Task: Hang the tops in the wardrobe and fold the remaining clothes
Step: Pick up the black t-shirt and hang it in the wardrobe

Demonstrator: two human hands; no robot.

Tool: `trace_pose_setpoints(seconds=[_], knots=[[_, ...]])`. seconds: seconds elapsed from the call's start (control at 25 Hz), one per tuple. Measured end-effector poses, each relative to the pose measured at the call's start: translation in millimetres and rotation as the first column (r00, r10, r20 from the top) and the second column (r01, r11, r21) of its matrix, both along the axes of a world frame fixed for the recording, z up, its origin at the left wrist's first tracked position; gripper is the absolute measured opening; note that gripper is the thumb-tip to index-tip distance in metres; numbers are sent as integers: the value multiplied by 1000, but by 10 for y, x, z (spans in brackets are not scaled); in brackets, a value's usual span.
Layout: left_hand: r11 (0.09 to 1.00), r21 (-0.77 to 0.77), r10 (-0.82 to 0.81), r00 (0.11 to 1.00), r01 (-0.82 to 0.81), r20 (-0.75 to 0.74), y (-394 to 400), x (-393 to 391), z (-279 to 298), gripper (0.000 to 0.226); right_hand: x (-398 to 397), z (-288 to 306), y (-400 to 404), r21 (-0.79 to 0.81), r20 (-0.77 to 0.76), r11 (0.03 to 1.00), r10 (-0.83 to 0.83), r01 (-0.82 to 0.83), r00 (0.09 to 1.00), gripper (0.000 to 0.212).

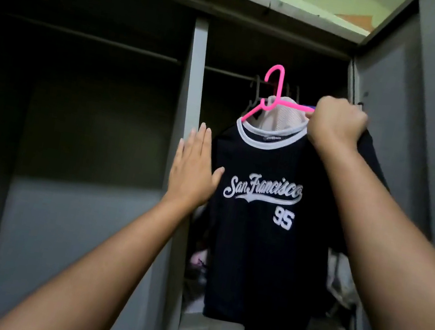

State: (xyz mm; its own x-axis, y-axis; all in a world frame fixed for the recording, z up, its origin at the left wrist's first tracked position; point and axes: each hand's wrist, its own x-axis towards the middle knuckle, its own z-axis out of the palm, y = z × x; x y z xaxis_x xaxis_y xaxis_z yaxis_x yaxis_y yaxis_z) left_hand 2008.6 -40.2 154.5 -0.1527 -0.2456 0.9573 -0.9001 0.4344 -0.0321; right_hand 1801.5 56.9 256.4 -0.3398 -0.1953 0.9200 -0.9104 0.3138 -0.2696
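A dark navy T-shirt [259,252] with a white collar and "San Francisco 95" lettering hangs on a pink plastic hanger [273,93]. My right hand [335,124] grips the hanger's right arm together with the shirt's shoulder, holding it up in front of the wardrobe's right compartment. The hanger's hook sits just in front of the hanging rail [228,73]; I cannot tell whether it is over the rail. My left hand [192,169] is flat with straight fingers beside the shirt's left shoulder, its thumb touching the fabric. A pale garment [283,115] shows behind the collar.
The grey wardrobe has a vertical divider [194,80] between a dark left compartment with its own rail [93,39] and the right one. Several hanger hooks [255,84] hang on the right rail. The open door [390,121] stands at right. Clothes lie low behind the shirt.
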Motion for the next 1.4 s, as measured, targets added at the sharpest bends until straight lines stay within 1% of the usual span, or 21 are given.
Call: trace_pose_setpoints(seconds=[0.08,0.16,0.24,0.36,0.56,0.76,0.84,0.92,1.0,1.04,1.08,1.16,1.2,1.28,1.36,1.4], knots=[[991,-80,113,993,-111,19,-167,-55,184,87,147,386,-335,-3,-46,1000,0,0,999,23],[968,-152,203,979,-200,4,-307,-107,380,90,237,719,-669,6,-71,1000,-16,16,997,30],[945,-185,273,962,-270,-10,-382,-117,495,93,302,903,-994,20,-116,999,-42,45,992,32],[898,-261,366,931,-354,-4,-484,-110,514,93,371,1046,-1367,29,-166,998,-56,62,985,31],[889,-286,372,928,-357,-2,-477,-88,495,91,426,1002,-1662,89,-199,992,-65,84,978,28],[913,-251,337,941,-322,20,-403,-86,470,90,418,850,-1498,70,-197,996,-31,45,980,27],[934,-217,297,954,-283,35,-357,-64,448,89,409,754,-1365,75,-131,996,50,-40,990,29],[961,-165,233,971,-222,49,-282,-20,347,89,366,585,-1249,30,10,977,211,-211,977,30],[988,-82,135,990,-132,34,-177,55,140,89,294,315,-1146,-70,171,922,387,-380,906,40],[995,-40,87,996,-87,19,-116,107,2,88,268,135,-1086,-95,236,896,444,-434,864,45],[999,4,52,999,-52,7,-58,164,-135,87,262,-56,-1019,-84,280,883,466,-462,839,46],[993,116,-10,1000,12,-17,108,290,-426,87,278,-526,-854,17,353,866,462,-499,814,45],[983,176,-46,998,53,-40,177,350,-565,87,276,-766,-787,84,391,843,463,-532,795,47],[936,308,-135,982,170,-129,331,458,-859,86,263,-1293,-695,258,488,754,438,-604,755,48],[830,449,-229,936,332,-268,519,545,-1218,83,233,-1904,-552,439,596,612,350,-658,723,45],[764,497,-263,901,413,-345,593,582,-1431,81,212,-2230,-449,483,635,568,296,-666,713,43]])
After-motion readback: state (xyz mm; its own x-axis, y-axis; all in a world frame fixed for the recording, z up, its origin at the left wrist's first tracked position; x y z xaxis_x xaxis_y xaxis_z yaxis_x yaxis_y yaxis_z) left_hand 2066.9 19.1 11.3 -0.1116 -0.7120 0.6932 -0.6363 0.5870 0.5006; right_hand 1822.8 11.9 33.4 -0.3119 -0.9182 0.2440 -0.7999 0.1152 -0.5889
